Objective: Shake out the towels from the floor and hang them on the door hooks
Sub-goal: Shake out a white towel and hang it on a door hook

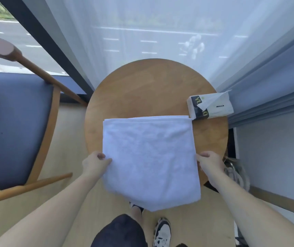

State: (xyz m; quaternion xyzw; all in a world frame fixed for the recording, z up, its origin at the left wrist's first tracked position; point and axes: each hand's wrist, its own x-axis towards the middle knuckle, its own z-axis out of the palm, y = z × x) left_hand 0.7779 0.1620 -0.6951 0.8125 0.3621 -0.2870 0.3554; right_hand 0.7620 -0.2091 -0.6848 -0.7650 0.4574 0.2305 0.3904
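One white towel (149,157), folded, lies on the round worktop (142,90), its near part hanging over the near edge. Two hands: left hand (94,163) pinches the towel's left edge, right hand (209,163) grips its right edge. One tissue pack (210,106) at the right edge. One chair (18,129) left of the worktop.

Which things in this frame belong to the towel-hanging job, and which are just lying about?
Job:
white towel
left hand, gripping its edge
right hand, gripping the opposite edge

Lying about:
round table
tissue pack
chair
curtain
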